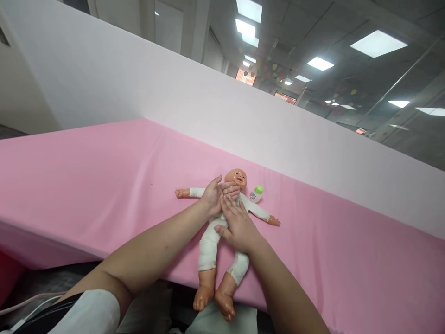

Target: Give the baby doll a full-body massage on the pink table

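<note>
Head view, looking forward and down. Nearest the camera, a white sleeve (93, 313) covers the left upper arm, and a pale cable (24, 310) runs along the lower left edge. Both bare forearms reach forward and converge over the baby doll (212, 241), which lies on its back on the pink counter (104, 185), head away from the person. Its bare feet overhang the near edge, so the legs project toward the person, and its arms are spread flat to either side. It wears a white bodysuit.

The right hand (238, 225) lies palm down on the doll's belly and hip, fingers extended toward the chest, thumb out to the left; it is open and pressing flat, not gripping. The left hand (213, 197) comes in from the left over the chest and shoulder, fingers stretched toward the neck, thumb raised; it too is open, resting on the doll. The two hands overlap at the fingertips, so the torso is held flat under both palms.

Just beyond the doll's shoulder stands a small bottle (256, 194) with a green cap, near the head but apart from both hands. Behind the counter rises a white partition (174, 93), with ceiling lights (378, 43) above.
</note>
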A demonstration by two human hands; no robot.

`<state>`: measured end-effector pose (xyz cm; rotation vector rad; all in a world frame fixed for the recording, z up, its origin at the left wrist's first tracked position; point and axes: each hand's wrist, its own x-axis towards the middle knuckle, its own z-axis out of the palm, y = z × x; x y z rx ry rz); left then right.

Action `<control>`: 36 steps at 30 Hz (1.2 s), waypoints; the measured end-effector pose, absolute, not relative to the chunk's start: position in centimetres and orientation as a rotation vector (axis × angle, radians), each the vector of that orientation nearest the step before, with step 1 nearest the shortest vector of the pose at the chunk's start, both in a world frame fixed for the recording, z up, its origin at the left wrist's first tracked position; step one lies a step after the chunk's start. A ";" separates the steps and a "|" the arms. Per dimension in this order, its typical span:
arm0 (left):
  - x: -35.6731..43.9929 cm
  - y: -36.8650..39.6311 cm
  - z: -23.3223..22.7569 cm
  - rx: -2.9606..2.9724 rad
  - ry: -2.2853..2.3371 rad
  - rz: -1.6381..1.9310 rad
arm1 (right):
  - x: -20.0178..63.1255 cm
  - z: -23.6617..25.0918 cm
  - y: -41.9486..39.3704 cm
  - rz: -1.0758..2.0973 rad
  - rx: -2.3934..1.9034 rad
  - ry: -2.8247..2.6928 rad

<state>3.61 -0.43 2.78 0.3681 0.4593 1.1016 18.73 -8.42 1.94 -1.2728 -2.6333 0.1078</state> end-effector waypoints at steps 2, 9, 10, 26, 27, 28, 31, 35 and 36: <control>3.6 -0.6 2.9 0.368 0.436 1.090 | 18.5 1.9 -9.0 0.112 -1.148 -2.675; 5.3 -2.5 2.5 0.337 0.392 1.001 | 18.7 1.0 -8.9 -0.003 -1.111 -2.640; 5.6 -2.8 2.4 0.325 0.387 0.980 | 18.8 0.9 -8.8 -0.018 -1.130 -2.623; 3.6 -0.4 2.6 0.346 0.396 1.103 | 18.7 2.0 -9.3 0.077 -1.239 -2.633; 3.5 -0.1 2.5 0.344 0.389 1.108 | 18.6 2.1 -9.6 0.101 -1.170 -2.659; 3.4 0.0 2.4 0.339 0.377 1.108 | 18.5 2.2 -9.9 0.120 -1.097 -2.679; 3.5 0.1 2.2 0.324 0.318 1.080 | 18.0 2.1 -10.6 0.129 -0.933 -2.686; 4.1 -0.4 2.1 0.314 0.265 1.033 | 17.7 1.6 -10.8 0.097 -0.918 -2.647; 4.3 -0.6 2.1 0.312 0.264 1.013 | 17.7 1.4 -10.7 0.086 -0.933 -2.636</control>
